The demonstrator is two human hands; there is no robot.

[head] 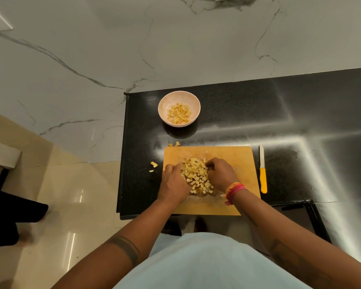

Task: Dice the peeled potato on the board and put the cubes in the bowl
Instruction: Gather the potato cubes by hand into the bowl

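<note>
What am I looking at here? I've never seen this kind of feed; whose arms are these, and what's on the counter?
There is one picture, from a camera on a person's head, looking down. The arms are that person's own. The left hand and right hand cup a pile of cubes on the board, fingers curled against the pile from either side. Beyond the board a bowl already holds some cubes. A knife lies right of the board, untouched. A few stray pieces lie on the black counter left of the board.
</note>
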